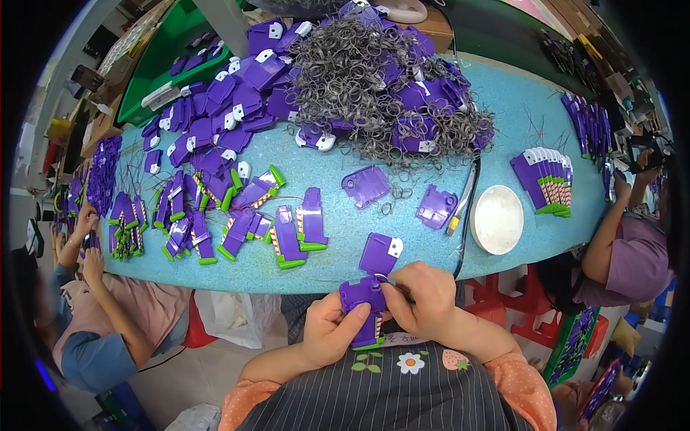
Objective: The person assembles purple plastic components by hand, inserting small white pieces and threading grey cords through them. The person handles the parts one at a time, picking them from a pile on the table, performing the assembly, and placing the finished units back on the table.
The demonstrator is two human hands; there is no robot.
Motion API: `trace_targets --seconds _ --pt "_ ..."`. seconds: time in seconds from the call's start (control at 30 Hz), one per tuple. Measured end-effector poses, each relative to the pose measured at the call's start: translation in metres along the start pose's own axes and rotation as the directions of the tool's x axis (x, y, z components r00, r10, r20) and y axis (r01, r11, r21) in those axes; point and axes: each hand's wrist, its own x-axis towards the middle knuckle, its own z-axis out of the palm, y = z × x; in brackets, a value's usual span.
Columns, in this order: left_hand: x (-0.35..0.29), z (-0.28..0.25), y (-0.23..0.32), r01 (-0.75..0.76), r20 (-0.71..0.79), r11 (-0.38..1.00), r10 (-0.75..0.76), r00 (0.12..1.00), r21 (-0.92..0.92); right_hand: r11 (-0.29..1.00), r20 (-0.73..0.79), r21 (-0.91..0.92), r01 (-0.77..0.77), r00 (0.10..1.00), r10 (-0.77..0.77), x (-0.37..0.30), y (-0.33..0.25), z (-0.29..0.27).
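Note:
Near the table's front edge, my left hand (328,332) grips a purple plastic wing part (363,293), thumb across its face. The part's lower end has a red-and-white striped edge and a green tip. At the upper right of that part, my right hand (425,296) is closed in a pinch on a thin greyish loop (382,278), perhaps wire; the fingers partly hide it. Just beyond lies a purple panel with a white corner (381,253). Two loose purple shells (365,185) rest farther off, with a few grey wire rings (400,192) between them.
A large heap of tangled grey rings (352,79) covers purple panels (237,93) at the back. Finished-looking striped wings (287,237) lie left. A white bowl (497,219) and a cutter knife (460,208) are at right. Co-workers sit on the left (136,309) and right (632,251).

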Motion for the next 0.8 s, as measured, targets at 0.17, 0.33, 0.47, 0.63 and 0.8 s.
trace_targets --seconds 0.17,0.33,0.47,0.63,0.8 --pt "-0.0012 -0.0036 -0.0041 -0.017 0.014 0.999 0.017 1.000 0.035 0.985 -0.017 -0.093 0.143 0.989 -0.145 0.0023 0.0006 -0.0036" --pt "-0.0021 -0.0017 -0.0042 -0.041 0.039 0.998 0.040 0.998 0.047 0.986 -0.045 -0.093 0.137 0.989 -0.142 0.0019 -0.0007 -0.0053" --pt "-0.0044 -0.0043 -0.0059 -0.058 0.073 0.995 0.052 0.996 0.083 0.985 -0.048 -0.099 0.143 0.988 -0.149 0.0021 -0.0026 -0.0079" --pt "-0.0045 -0.0021 -0.0064 -0.079 0.057 0.985 0.071 0.996 0.151 0.989 -0.022 -0.084 0.118 0.992 -0.121 0.0005 -0.0025 -0.0082" --pt "-0.0038 -0.0047 -0.0073 -0.130 0.063 0.898 0.114 0.991 0.419 0.998 0.004 -0.011 0.064 0.998 -0.064 -0.0012 -0.0036 -0.0102"
